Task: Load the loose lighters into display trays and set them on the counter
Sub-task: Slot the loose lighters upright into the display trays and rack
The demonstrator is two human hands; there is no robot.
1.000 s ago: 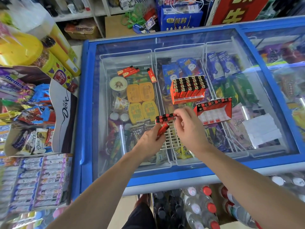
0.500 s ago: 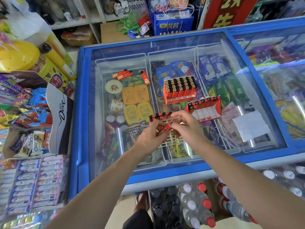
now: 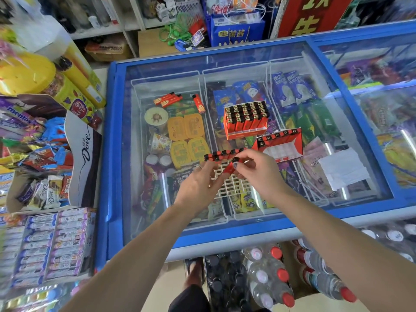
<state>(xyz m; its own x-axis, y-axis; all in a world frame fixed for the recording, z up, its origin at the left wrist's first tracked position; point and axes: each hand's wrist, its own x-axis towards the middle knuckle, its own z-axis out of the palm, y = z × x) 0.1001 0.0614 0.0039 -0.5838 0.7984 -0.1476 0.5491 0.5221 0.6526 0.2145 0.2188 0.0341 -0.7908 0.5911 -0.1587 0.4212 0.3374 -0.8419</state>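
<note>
A white grid tray [image 3: 234, 184] lies on the freezer's glass lid [image 3: 281, 64], with one row of red lighters [image 3: 221, 154] along its far edge. Both hands meet over it, pinching a single red lighter [image 3: 230, 168]: my left hand [image 3: 198, 179] at its lower end, my right hand [image 3: 258, 170] at its black top. A full orange tray of lighters [image 3: 246, 119] stands behind. To its right, a tilted red tray [image 3: 280, 145] holds one back row. Three loose lighters [image 3: 177, 101] lie at the far left of the glass.
Candy and chocolate boxes [image 3: 45, 154] crowd the counter left of the freezer. White paper slips [image 3: 342, 168] lie on the glass at right. Packs of bottled drinks [image 3: 281, 278] stand on the floor below the freezer's front edge.
The view shifted slightly. Both hands stay over the white tray; the single lighter has been turned between the fingers and the right hand now pinches its top.
</note>
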